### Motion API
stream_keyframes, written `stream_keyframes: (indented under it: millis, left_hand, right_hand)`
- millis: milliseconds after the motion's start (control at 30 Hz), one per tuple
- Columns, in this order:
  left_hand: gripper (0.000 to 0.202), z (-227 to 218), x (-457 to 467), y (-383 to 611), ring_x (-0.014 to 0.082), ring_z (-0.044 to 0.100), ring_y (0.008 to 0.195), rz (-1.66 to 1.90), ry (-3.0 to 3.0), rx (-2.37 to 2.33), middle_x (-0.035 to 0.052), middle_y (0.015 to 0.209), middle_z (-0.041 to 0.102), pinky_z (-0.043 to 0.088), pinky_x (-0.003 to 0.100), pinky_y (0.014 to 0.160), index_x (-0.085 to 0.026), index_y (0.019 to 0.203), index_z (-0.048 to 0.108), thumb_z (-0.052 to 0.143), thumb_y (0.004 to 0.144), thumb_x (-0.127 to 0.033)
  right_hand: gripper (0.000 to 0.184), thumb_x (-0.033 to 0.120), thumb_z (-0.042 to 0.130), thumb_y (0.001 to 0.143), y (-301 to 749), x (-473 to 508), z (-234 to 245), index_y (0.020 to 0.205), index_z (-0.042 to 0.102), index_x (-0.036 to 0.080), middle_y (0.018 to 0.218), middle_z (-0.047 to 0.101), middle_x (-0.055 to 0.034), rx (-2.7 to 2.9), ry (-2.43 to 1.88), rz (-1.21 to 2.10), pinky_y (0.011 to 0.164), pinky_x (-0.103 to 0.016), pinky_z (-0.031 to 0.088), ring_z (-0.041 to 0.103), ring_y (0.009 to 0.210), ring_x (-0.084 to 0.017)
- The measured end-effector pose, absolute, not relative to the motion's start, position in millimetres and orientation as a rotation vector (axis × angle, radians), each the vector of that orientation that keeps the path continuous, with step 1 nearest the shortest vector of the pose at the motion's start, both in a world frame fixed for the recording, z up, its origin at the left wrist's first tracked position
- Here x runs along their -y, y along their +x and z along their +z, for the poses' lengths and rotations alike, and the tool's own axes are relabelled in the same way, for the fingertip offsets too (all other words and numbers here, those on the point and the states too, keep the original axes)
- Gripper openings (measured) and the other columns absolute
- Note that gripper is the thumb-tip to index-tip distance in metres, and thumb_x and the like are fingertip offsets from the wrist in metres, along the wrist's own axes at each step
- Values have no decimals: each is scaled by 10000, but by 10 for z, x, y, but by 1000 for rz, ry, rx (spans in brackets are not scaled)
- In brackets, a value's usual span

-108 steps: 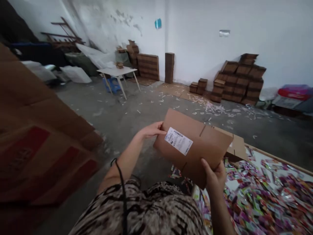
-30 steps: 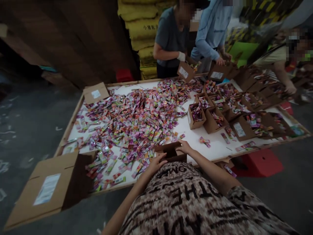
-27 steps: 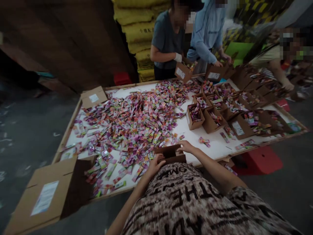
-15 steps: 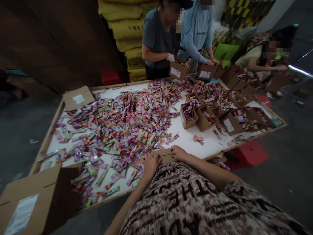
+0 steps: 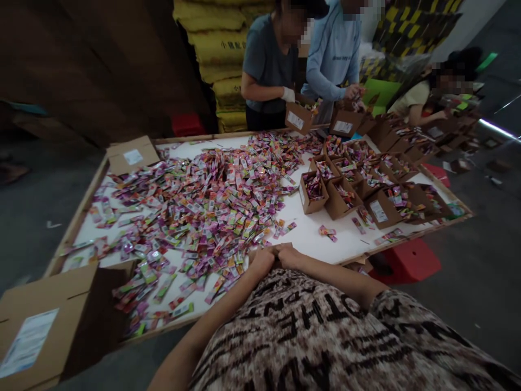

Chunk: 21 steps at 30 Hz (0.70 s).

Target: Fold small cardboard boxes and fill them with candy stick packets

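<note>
White table [image 5: 313,234] heaped with candy packets [image 5: 211,201]. Your left hand [image 5: 262,261] and right hand [image 5: 290,256] press together on a small cardboard box [image 5: 271,249] at the near edge; grip unclear.

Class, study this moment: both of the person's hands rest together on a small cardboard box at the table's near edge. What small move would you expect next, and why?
Probably opening the small box upward. The left hand and right hand press on it side by side, nearly hiding it, while loose sachets lie just beyond and the filled boxes stand open.
</note>
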State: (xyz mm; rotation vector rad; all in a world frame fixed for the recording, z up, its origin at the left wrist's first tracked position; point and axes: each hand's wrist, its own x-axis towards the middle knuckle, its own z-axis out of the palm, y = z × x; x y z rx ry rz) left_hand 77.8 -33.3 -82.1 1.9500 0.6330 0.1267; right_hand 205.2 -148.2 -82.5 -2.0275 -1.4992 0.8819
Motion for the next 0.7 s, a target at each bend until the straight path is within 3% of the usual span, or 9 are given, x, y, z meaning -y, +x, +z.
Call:
stream_keyframes:
  millis: [67,100,167,233,300,367,500,567,700]
  left_hand:
    - [157,-805,285,733,411,579,1236,72,2068,-584,180,1078,708,305,553,1177,-199,723,734,741,787,-341]
    - [249,-805,263,706,428,535,1299,29,2141,-578,197,1261,665,293,578,1180,-198,924,780,761,785,-404]
    - [642,-809,248,662,463,438,1401,-98,2265,-544,216,1504,512,249,632,1186,-228,1301,702,792,754,-551]
    - [921,-794,277,659,495,305,1489,-257,2301,-458,224,1597,407,147,673,1203,-261,1475,576,842,674,-629]
    - [1074,-741,309,708,519,206,1525,-380,2267,-386,229,1622,369,75,696,1200,-274,1518,530,895,580,-649]
    - [1188,-647,285,770,551,221,1506,-416,2214,-388,236,1617,371,99,701,1189,-285,1541,504,935,495,-649]
    - [1038,-397,58,589,559,372,1415,-318,2138,-564,189,1543,462,212,668,1175,-356,1508,553,911,572,-626]
    - [953,-323,-103,211,512,427,1391,-124,2040,-822,158,1498,506,272,616,1183,-349,1487,577,881,626,-621]
    - [848,-411,-393,-1033,342,614,1235,496,1287,-1394,134,1346,646,472,455,1093,-231,1471,555,829,729,-535]
  right_hand:
    - [253,403,861,729,2092,1502,-801,864,803,198,1018,730,-85,1568,-2097,885,935,-410,454,590,1001,-274]
    - [233,404,859,744,2122,1538,-803,864,810,211,1063,720,-96,1590,-2137,870,973,-450,433,571,1068,-295]
    - [220,403,851,770,2189,1652,-836,926,826,250,1156,686,-103,1528,-2187,817,1023,-506,401,525,1171,-317]
    - [267,385,847,775,2256,1777,-900,1021,826,284,1216,646,-98,1325,-2149,769,1058,-507,404,521,1196,-300]
    - [291,403,853,746,2334,1845,-963,1008,831,276,1216,628,-95,1095,-2052,771,1088,-492,419,552,1165,-283]
    - [303,466,869,682,2443,1823,-998,893,833,251,1181,640,-98,917,-1919,894,1090,-490,441,580,1138,-288]
    - [497,561,849,635,2764,1624,-1012,1017,782,251,1221,667,-93,425,-1571,1204,947,-460,552,626,1097,-269]
    - [584,550,851,626,2925,1538,-1075,1126,725,277,1246,660,-87,198,-1576,1197,850,-412,587,636,1045,-239]
    - [571,564,831,646,3077,1358,-1412,1121,658,297,1189,647,-104,-113,-1858,1210,721,-379,595,638,904,-207]
